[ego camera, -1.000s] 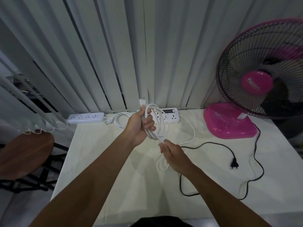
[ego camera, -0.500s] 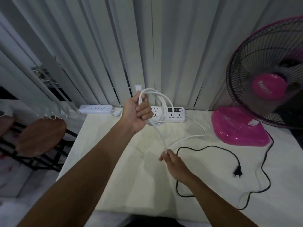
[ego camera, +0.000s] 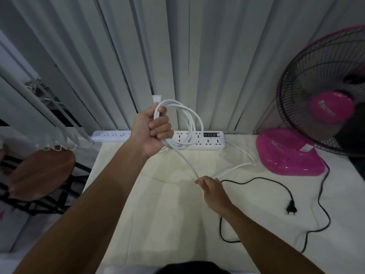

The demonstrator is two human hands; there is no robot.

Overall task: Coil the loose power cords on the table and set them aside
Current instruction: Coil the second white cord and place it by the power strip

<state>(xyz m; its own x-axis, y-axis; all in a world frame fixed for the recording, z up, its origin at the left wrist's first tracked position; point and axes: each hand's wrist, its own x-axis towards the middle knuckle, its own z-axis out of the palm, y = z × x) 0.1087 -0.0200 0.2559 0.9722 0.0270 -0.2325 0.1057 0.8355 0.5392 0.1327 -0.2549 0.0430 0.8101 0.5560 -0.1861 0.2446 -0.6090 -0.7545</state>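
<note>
My left hand [ego camera: 152, 131] is raised above the back of the table, shut on several loops of a white power cord [ego camera: 190, 117], with the plug end sticking up from the fist. From the loops the cord runs taut down to my right hand [ego camera: 212, 189], which pinches it low over the table. Past that hand the cord trails right, then back to a white power strip [ego camera: 209, 140] at the table's back edge. A black cord [ego camera: 254, 179] with a plug [ego camera: 291, 210] lies loose on the right.
A pink fan [ego camera: 290, 153] stands at the back right, the black cord leading from it. A second white power strip [ego camera: 111, 135] lies at the back left. The white table [ego camera: 158, 214] ends at its left edge beside a brown stool [ego camera: 39, 175]. Vertical blinds hang behind.
My left hand has lifted the coil higher and further back. My right hand has slid along the cord, drawing it taut away from the coil.
</note>
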